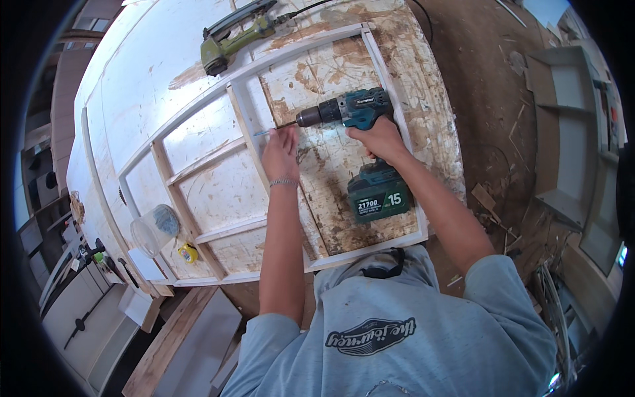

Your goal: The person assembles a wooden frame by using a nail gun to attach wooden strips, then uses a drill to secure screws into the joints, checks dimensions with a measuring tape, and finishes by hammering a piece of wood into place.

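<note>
My right hand [382, 140] is wrapped round the handle of a teal and black cordless drill [362, 108]. The drill lies level, its long thin bit [287, 124] pointing left, and a large battery sits at the base of its grip. By the tip of the bit is my left hand [281, 151], fingers closed together; what they pinch is hidden. A small pale blue piece [262, 133] shows just left of those fingers, against a crossbar [246, 129] of the white wooden frame [391, 76]. The frame lies flat on the worn workbench [433, 126].
A green nail gun [235, 41] with a hose lies beyond the frame. At the left are a round clear container [142, 237], a yellow tape measure [188, 253] and a circular saw blade [122, 194]. A shelf unit [562, 132] stands at the right, near wood scraps [486, 198].
</note>
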Tool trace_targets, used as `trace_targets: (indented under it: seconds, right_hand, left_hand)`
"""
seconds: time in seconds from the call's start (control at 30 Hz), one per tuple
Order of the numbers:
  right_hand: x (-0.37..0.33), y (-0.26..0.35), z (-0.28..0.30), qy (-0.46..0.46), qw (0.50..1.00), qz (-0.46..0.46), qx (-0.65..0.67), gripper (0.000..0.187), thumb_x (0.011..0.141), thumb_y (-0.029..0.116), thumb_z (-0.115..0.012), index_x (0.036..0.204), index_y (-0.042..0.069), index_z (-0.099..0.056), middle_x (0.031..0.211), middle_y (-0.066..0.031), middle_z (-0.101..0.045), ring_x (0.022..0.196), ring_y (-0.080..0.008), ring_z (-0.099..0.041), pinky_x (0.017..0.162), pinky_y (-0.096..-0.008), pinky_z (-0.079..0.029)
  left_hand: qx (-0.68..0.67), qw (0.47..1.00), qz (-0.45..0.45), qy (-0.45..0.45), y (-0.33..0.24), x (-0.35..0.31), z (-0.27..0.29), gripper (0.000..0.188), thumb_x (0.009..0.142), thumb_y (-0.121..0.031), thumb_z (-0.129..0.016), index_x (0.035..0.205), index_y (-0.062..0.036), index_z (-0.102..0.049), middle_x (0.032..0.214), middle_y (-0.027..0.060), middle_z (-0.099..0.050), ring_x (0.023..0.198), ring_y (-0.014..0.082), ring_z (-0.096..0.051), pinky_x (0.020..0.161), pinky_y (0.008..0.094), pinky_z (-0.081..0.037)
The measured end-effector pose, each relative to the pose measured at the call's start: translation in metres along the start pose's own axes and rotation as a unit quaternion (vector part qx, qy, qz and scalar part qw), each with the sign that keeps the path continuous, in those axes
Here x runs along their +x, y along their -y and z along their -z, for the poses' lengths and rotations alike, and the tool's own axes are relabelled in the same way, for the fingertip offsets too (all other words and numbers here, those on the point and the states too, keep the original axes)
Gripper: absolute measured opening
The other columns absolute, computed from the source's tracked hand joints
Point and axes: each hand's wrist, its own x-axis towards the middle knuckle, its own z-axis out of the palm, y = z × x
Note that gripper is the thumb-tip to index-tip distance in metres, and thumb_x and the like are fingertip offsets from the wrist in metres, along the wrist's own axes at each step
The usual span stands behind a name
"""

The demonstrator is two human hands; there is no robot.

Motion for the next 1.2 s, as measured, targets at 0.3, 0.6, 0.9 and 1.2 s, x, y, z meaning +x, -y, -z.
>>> trace_targets:
  seconds: [0.3,0.6,0.9,1.2]
  right_hand:
    - [0.009,-0.006,-0.003,-0.004,1.0,-0.003,-0.011,0.052,0.078,0.043,-0.082,0.087,-0.006,-0.067,0.069,-0.0153,-0.07,0.058,-0.0225,-0.07,0.059,-0.0354,-0.057]
    - [0.009,-0.002,-0.004,-0.021,0.999,0.008,-0.025,0.044,0.081,0.037,-0.083,0.074,-0.003,-0.067,0.06,-0.0098,-0.065,0.048,-0.0177,-0.063,0.047,-0.0323,-0.051]
    - [0.012,0.001,-0.007,-0.012,0.998,0.009,-0.065,0.053,0.078,0.047,-0.081,0.077,-0.005,-0.07,0.067,-0.0161,-0.07,0.057,-0.0233,-0.071,0.061,-0.0358,-0.058]
    - [0.008,0.006,-0.009,-0.03,0.996,0.009,-0.086,0.051,0.077,0.046,-0.08,0.077,-0.004,-0.069,0.068,-0.0159,-0.07,0.059,-0.0241,-0.071,0.063,-0.0368,-0.059]
  left_hand:
    - [0.742,0.488,-0.426,0.172,-0.159,0.04,0.082,0.038,0.085,-0.008,-0.072,0.122,-0.0037,-0.066,0.117,0.0149,-0.065,0.112,0.0314,-0.059,0.098,0.0453,-0.049]
    - [0.724,0.461,-0.416,0.299,-0.156,0.071,0.076,0.033,0.082,-0.011,-0.08,0.113,-0.0045,-0.071,0.108,0.0119,-0.066,0.103,0.0313,-0.063,0.09,0.0406,-0.053]
    - [0.722,0.446,-0.467,0.249,-0.14,0.071,0.085,0.03,0.082,-0.01,-0.077,0.111,-0.0061,-0.071,0.111,0.0068,-0.068,0.101,0.0289,-0.063,0.088,0.0395,-0.052]
    - [0.716,0.456,-0.462,0.254,-0.138,0.071,0.085,0.028,0.081,-0.005,-0.074,0.109,-0.0042,-0.07,0.112,0.0087,-0.069,0.104,0.0307,-0.063,0.09,0.0402,-0.052]
